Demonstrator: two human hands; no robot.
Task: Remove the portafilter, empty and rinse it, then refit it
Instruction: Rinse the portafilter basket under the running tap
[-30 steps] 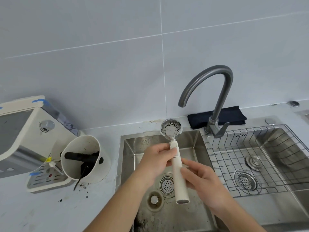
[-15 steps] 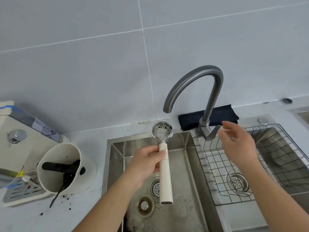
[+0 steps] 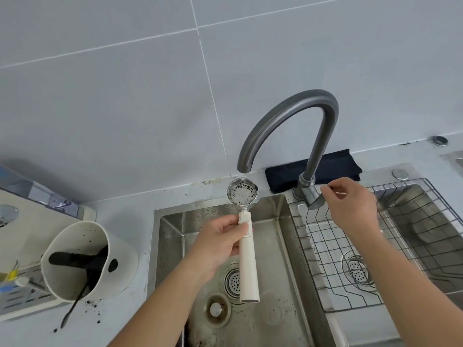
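At the centre of the frame our left hand [image 3: 220, 244] grips the portafilter [image 3: 244, 221] by the upper part of its white handle, the metal basket, speckled with dark grounds, held just under the spout of the grey faucet [image 3: 295, 121], above the left sink [image 3: 280, 221]. Our right hand [image 3: 350, 204], centre right, has its fingers [image 3: 325, 190] loosely curled at the faucet lever [image 3: 314, 201]; whether they touch it we cannot tell. At lower left a white knock box [image 3: 92, 261] stands on the desk [image 3: 120, 214], grounds scattered beside it.
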